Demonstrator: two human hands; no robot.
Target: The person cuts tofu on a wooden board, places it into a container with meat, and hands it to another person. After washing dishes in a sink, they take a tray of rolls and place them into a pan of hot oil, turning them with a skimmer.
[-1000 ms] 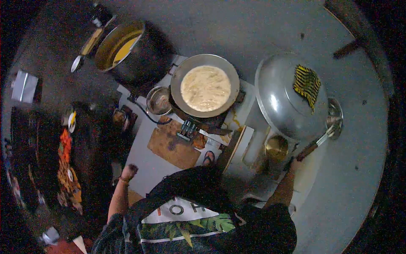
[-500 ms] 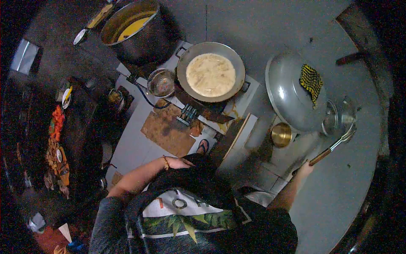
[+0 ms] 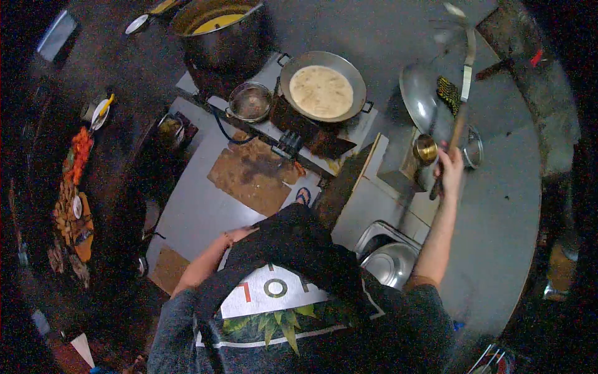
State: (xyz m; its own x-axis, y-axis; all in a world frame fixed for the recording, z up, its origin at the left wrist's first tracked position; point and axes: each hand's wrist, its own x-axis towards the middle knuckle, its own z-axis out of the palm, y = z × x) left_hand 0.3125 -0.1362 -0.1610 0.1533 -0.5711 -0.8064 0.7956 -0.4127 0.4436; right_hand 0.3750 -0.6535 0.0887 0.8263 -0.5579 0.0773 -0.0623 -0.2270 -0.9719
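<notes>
One long-handled utensil [image 3: 465,78] stands in your right hand [image 3: 450,167], fingers closed round its handle, blurred head toward twelve o'clock, frying pan [image 3: 356,81] at ten o'clock of it. Your left hand [image 3: 240,235] lies against your waist, grip unclear.

A pan [image 3: 357,72] is set on a stove [image 3: 293,141], with a small bowl [image 3: 250,101] placed just left of it and a large pot [image 3: 219,38] behind that, while a domed lid [image 3: 418,93] is laid to the right, a cup [image 3: 426,148] just before it, and a long-handled utensil [image 3: 463,90] is held over it by the right hand [image 3: 450,169].
</notes>
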